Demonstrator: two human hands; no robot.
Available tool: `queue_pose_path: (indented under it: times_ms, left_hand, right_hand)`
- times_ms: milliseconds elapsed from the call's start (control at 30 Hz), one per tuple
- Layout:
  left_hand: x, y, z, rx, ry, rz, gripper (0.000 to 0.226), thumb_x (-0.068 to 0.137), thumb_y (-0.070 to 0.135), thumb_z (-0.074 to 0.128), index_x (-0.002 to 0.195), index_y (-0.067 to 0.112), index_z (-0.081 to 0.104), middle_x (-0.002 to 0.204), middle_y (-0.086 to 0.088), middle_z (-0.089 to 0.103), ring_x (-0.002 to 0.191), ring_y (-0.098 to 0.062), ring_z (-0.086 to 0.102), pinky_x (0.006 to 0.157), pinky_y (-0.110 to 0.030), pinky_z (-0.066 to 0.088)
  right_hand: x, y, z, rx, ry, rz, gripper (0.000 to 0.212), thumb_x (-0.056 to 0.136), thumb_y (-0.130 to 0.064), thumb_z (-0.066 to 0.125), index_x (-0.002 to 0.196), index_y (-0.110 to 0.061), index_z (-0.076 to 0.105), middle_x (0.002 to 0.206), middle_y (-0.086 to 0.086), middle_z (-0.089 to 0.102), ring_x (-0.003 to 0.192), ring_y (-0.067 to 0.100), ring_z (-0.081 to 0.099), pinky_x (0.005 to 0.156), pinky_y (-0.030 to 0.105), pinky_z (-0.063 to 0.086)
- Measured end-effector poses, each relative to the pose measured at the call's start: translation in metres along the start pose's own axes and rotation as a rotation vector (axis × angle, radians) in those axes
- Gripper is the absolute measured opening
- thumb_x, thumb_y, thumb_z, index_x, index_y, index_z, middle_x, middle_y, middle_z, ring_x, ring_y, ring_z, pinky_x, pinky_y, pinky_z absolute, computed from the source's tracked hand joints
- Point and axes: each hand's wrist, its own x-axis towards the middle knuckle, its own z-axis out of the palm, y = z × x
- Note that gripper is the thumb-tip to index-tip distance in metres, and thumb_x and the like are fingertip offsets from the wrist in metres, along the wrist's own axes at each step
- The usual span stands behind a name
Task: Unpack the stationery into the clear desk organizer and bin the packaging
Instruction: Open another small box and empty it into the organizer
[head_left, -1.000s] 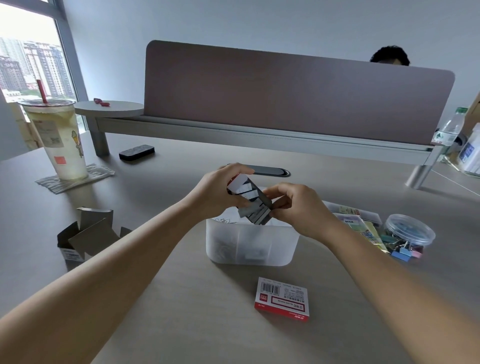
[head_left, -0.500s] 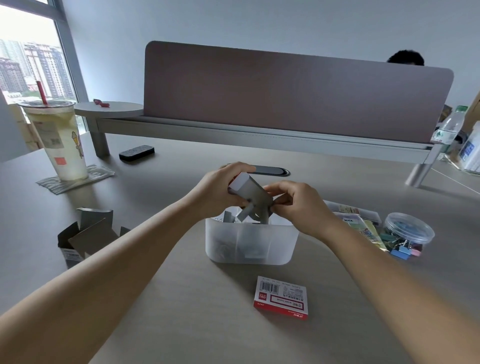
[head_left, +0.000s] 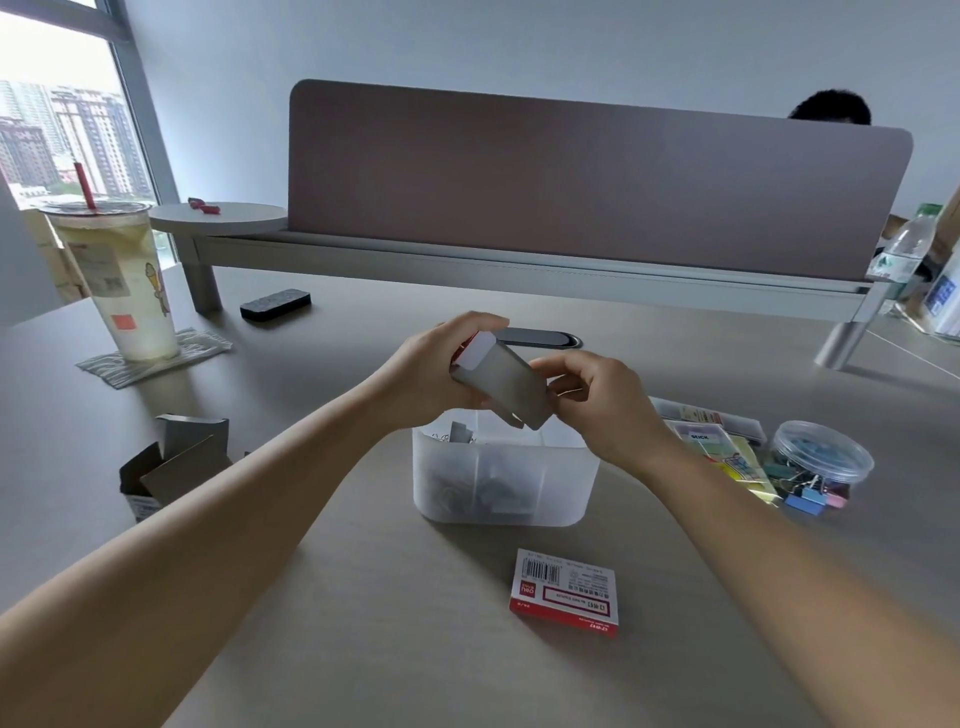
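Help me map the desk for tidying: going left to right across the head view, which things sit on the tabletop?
Iced drink cup → opened cardboard box → black eraser → clear desk organizer → red staples box → sticky-note packs → clear tub of binder clips.

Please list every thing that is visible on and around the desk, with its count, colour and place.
small cardboard box: one, grey, tilted above organizer
translucent plastic desk organizer: one, whitish, desk centre
flat staple box: one, red and white, near edge
opened cardboard box: one, grey, left
lidded iced drink cup: one, pale yellow, far left
small flat object: one, black, behind
sticky-note packs: several, yellow, right
round clear tub: one, right
binder clips: several, coloured, by tub
left hand: grips box
right hand: at box's lower end
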Motion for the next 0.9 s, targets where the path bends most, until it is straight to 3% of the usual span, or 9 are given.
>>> queue_pose_path:
  times_ms: [133,300,400,567,700,800,900]
  left_hand:
    - [-0.01,0.002,-0.005,0.059,0.041,0.008,0.068,0.07,0.001,0.072,0.129,0.016,0.043,0.116,-0.005,0.053,0.099,-0.019,0.048,0.079,-0.023,0.041]
    - [-0.029,0.012,-0.014,0.099,0.177,0.011,0.046,0.071,0.013,0.074,0.111,0.013,0.052,0.098,0.005,0.053,0.086,-0.018,0.048,0.067,-0.014,0.04]
    - [-0.05,0.017,-0.017,0.113,0.244,-0.006,0.039,0.071,0.018,0.074,0.104,0.012,0.054,0.092,0.006,0.053,0.078,-0.017,0.049,0.06,-0.007,0.039]
    - [-0.1,0.024,-0.01,0.035,0.333,-0.116,0.036,0.071,0.019,0.073,0.102,0.014,0.054,0.09,0.005,0.052,0.068,-0.005,0.047,0.053,-0.002,0.039]
    - [-0.145,0.017,0.001,0.057,0.307,-0.276,0.033,0.074,0.026,0.07,0.101,0.018,0.052,0.084,0.009,0.052,0.068,-0.004,0.047,0.054,-0.011,0.037]
    - [-0.169,0.007,0.005,0.152,0.292,-0.367,0.037,0.074,0.035,0.069,0.101,0.016,0.052,0.088,0.001,0.055,0.07,-0.011,0.049,0.056,-0.019,0.039]
    - [-0.186,0.001,0.0,0.271,0.276,-0.433,0.046,0.076,0.041,0.065,0.11,0.013,0.05,0.092,-0.003,0.055,0.073,-0.015,0.049,0.062,-0.026,0.041]
  right_hand:
    - [0.002,-0.004,0.001,0.051,0.086,-0.01,0.029,0.086,0.0,0.05,0.111,-0.008,0.059,0.098,-0.001,0.057,0.086,0.013,0.054,0.079,0.023,0.046]
    - [-0.003,-0.016,0.002,0.152,0.18,-0.024,0.027,0.086,-0.004,0.052,0.112,-0.011,0.056,0.103,-0.003,0.055,0.087,0.012,0.054,0.07,0.007,0.043]
    - [-0.018,-0.026,0.003,0.17,0.167,-0.034,0.025,0.086,-0.012,0.056,0.11,-0.014,0.054,0.102,-0.009,0.055,0.08,0.002,0.053,0.065,0.003,0.043]
    - [-0.068,-0.03,0.002,0.096,0.105,-0.045,0.019,0.084,-0.017,0.058,0.1,-0.024,0.049,0.098,-0.012,0.052,0.088,0.006,0.052,0.071,0.011,0.042]
    - [-0.107,-0.013,0.008,-0.075,-0.01,0.018,0.017,0.081,-0.015,0.062,0.096,-0.016,0.054,0.099,-0.001,0.054,0.094,0.013,0.05,0.082,0.022,0.038]
    - [-0.124,0.0,0.015,-0.292,-0.127,0.038,0.017,0.081,-0.016,0.062,0.095,-0.008,0.06,0.101,0.008,0.058,0.092,0.018,0.05,0.072,0.022,0.033]
    - [-0.133,0.0,0.024,-0.411,-0.187,0.017,0.02,0.082,-0.019,0.06,0.1,-0.009,0.06,0.109,0.012,0.06,0.098,0.025,0.054,0.078,0.027,0.038]
